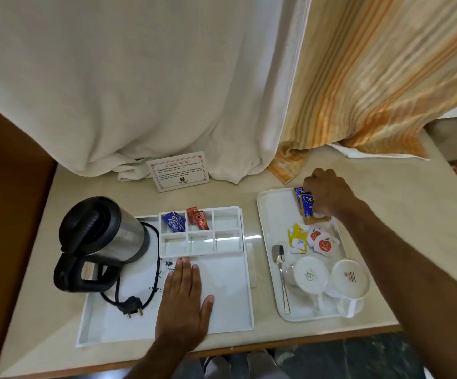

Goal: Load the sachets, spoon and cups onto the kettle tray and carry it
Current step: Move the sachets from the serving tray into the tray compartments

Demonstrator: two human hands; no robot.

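The white kettle tray (230, 318) lies at the left with a steel and black kettle (104, 242) on it. Its back compartments hold a blue sachet (174, 221) and red sachets (198, 218). My left hand (185, 299) rests flat on this tray, fingers together, holding nothing. A smaller white tray (273, 212) at the right carries blue tea sachets (305, 203), yellow sachets (297, 237), white apple-print sachets (323, 242), a spoon (280, 269) and two upturned white cups (310, 274) (350, 277). My right hand (327, 194) is closed on the blue tea sachets.
A printed card (179, 170) stands at the back against a white curtain (139, 91). An orange striped curtain (372, 91) hangs at the right. The kettle's black cord and plug (133, 307) lie on the left tray. The counter's front edge (303, 344) runs just below both trays.
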